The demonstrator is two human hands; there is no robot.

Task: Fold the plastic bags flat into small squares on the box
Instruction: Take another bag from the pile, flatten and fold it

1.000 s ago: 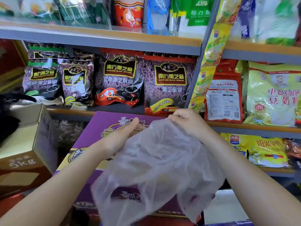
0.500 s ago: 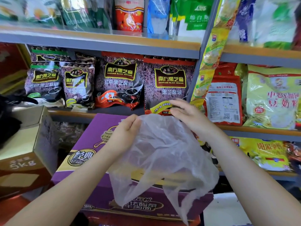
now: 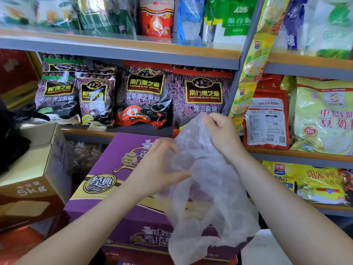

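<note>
- Above the purple box (image 3: 99, 190), held up in the air in front of the person, hangs a thin, see-through plastic bag (image 3: 206, 188); it is crumpled and unfolded, and its ragged lower edge droops down over the box's front face.
- The right hand (image 3: 221, 131) is closed on the bag's top edge, fingers curled and pinching the film at the bag's highest point, in front of the black sesame packets.
- The left hand (image 3: 158, 167) grasps the bag lower down on its left side: the thumb lies across the near face of the film and the fingers curl at its edge, partly seen through the plastic.
- Both bare forearms reach in from the bottom corners of the view and meet at the bag.
- The purple box stands below the hands, its top sloping toward the shelf, printed with gold bands, a round badge and white characters.
- Left of it stands a brown cardboard carton (image 3: 36, 178) marked "5kg", its top flaps open, with something black (image 3: 11, 142) lying on it at the left edge.
- Behind the box runs a grey and orange shelf (image 3: 122, 52) holding a row of black sesame packets (image 3: 202, 100) in dark purple wrapping.
- To the right, past the grey upright, stand red and yellow food bags (image 3: 322, 119), and more yellow packets lie on the shelf below.
- The top shelf carries green, red and blue packets, blurred.
</note>
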